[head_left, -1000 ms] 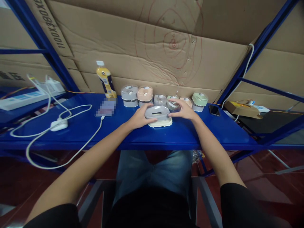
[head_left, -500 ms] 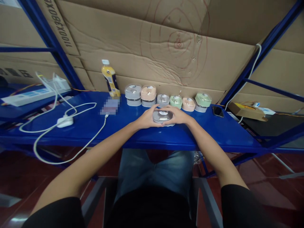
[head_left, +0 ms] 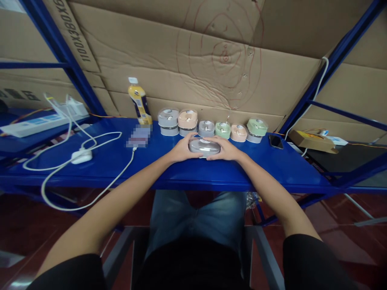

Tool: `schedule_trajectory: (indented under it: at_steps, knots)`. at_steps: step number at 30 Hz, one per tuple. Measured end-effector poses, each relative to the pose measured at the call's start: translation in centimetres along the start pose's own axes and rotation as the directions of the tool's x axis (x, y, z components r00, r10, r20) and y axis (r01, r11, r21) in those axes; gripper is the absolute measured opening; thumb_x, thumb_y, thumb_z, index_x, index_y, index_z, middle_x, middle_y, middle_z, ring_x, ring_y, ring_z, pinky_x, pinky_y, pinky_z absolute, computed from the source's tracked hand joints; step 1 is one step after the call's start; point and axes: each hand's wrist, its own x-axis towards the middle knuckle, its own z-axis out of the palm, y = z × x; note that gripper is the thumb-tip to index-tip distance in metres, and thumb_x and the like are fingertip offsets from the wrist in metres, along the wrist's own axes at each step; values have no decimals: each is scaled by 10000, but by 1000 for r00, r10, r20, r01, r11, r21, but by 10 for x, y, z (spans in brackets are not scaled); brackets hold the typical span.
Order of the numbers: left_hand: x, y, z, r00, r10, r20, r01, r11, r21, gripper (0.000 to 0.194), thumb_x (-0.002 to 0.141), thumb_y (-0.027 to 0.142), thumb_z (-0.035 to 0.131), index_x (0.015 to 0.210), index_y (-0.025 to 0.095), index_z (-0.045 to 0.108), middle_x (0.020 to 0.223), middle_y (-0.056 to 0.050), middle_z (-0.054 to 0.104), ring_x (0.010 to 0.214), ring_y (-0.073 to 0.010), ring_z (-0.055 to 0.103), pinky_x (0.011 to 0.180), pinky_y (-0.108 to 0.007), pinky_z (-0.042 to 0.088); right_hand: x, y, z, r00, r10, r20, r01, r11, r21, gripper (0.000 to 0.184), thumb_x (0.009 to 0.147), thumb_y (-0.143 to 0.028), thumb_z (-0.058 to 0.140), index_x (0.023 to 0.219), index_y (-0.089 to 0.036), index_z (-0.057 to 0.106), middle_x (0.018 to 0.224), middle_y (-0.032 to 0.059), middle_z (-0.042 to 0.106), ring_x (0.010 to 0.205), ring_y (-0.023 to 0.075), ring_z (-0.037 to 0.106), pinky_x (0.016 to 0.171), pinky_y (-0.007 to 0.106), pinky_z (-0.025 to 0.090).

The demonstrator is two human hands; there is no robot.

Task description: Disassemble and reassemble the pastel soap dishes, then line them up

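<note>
A small grey oval box with a clear lid (head_left: 204, 148) is held between both my hands, close to the front of the blue table. My left hand (head_left: 182, 149) wraps round its left end. Round the right end curl the fingers of my right hand (head_left: 226, 148). Light glints on the lid. Whether the box's bottom touches the table I cannot tell. Just behind it stand a grey box (head_left: 206, 128), a green box (head_left: 223, 130) and a peach box (head_left: 238, 132) of the same kind.
Stacked boxes stand at the left (head_left: 168, 121) and right (head_left: 256, 129) of the row. A yellow drink bottle (head_left: 139, 102), a blurred-out item (head_left: 138, 136) and a white charging cable (head_left: 125, 166) lie leftward. A phone (head_left: 275, 141) lies right. Cardboard (head_left: 145, 60) backs the table.
Between my hands the grey box has tilted, and its front clasp no longer shows clearly. Both hands still hold it. The view has shifted slightly.
</note>
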Motion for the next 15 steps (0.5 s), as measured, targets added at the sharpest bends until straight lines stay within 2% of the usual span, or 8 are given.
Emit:
schedule_trajectory:
  at_steps: [2, 4, 5, 6, 8, 10, 12, 15]
  knots:
    - [2, -4, -1, 994, 16, -107, -22, 998, -52, 915, 796, 525, 891, 1530, 193, 457, 1382, -189, 723, 1297, -359, 736, 1138, -553, 591, 1, 1, -10, 995, 17, -103, -21, 999, -37, 938, 793, -664, 915, 1592, -271, 619, 1447, 141, 706, 1329, 375, 665, 1191, 588, 502]
    - [3, -5, -2, 976, 58, -210, -53, 998, 32, 783, 864, 473, 829, 1500, 189, 472, 1352, -183, 726, 1276, -336, 741, 1155, -550, 581, 2, 4, -26, 958, 98, -269, -141, 979, -148, 911, 830, -658, 882, 1599, -260, 602, 1477, 158, 683, 1344, 387, 642, 1179, 582, 495]
    - [3, -6, -3, 968, 87, -236, -62, 992, 113, 732, 881, 448, 810, 1481, 182, 488, 1341, -183, 725, 1265, -335, 741, 1160, -557, 576, 3, 6, -36, 915, 161, -371, -253, 944, -214, 900, 850, -647, 864, 1609, -251, 585, 1472, 174, 672, 1333, 395, 635, 1161, 586, 496]
    - [2, -5, -3, 963, 114, -243, -66, 978, 200, 696, 889, 429, 797, 1466, 175, 501, 1341, -186, 720, 1258, -340, 738, 1159, -565, 574, 4, 9, -45, 851, 226, -474, -384, 883, -269, 884, 872, -631, 845, 1615, -238, 571, 1457, 192, 661, 1314, 404, 630, 1136, 592, 497]
    - [1, -2, -3, 965, 158, -209, -77, 934, 350, 644, 915, 408, 765, 1458, 168, 515, 1379, -198, 698, 1282, -359, 717, 1152, -577, 575, 10, 16, -61, 697, 328, -637, -629, 706, -325, 827, 909, -587, 811, 1603, -209, 566, 1424, 227, 634, 1285, 422, 612, 1091, 597, 487]
    - [2, 2, -2, 969, 199, -150, -109, 880, 463, 599, 955, 387, 715, 1471, 161, 515, 1432, -213, 667, 1330, -378, 686, 1153, -582, 573, 17, 24, -69, 578, 390, -717, -778, 529, -340, 763, 924, -540, 796, 1559, -174, 585, 1408, 258, 608, 1275, 434, 590, 1064, 587, 466]
    - [7, 6, -2, 965, 244, -91, -152, 811, 564, 572, 974, 349, 683, 1483, 148, 519, 1470, -230, 637, 1382, -399, 648, 1184, -587, 548, 25, 33, -69, 512, 427, -745, -847, 399, -352, 719, 930, -503, 787, 1518, -139, 591, 1406, 282, 589, 1274, 435, 572, 1052, 571, 448]
    - [24, 10, -7, 958, 282, -44, -181, 719, 671, 618, 936, 268, 695, 1508, 128, 510, 1526, -260, 587, 1466, -444, 567, 1240, -619, 479, 31, 46, -58, 456, 439, -774, -887, 293, -356, 672, 938, -486, 764, 1456, -92, 596, 1417, 307, 564, 1280, 431, 552, 1053, 561, 437]
